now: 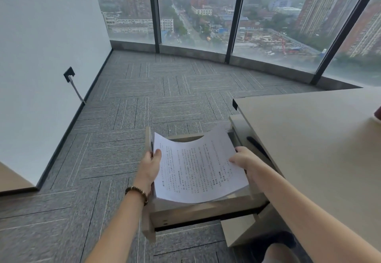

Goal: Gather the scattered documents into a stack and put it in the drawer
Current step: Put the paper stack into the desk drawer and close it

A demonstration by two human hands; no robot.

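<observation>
Fingers of the left hand (150, 165) and right hand (245, 159) pinch opposite edges of the document stack (198, 168), thumbs on top. Stack sags in the middle, held over the open drawer (206, 211), its lower edge at the drawer's near wall. Drawer extends from the beige desk (309, 139). Beyond lies grey carpet (165, 89), then floor-to-ceiling windows (198, 11).

Open carpet (144, 102) from 9 to 12 o'clock. Blocked at 3 o'clock by desk (309, 139). Below, open drawer (206, 209) covered by stack (198, 166).
</observation>
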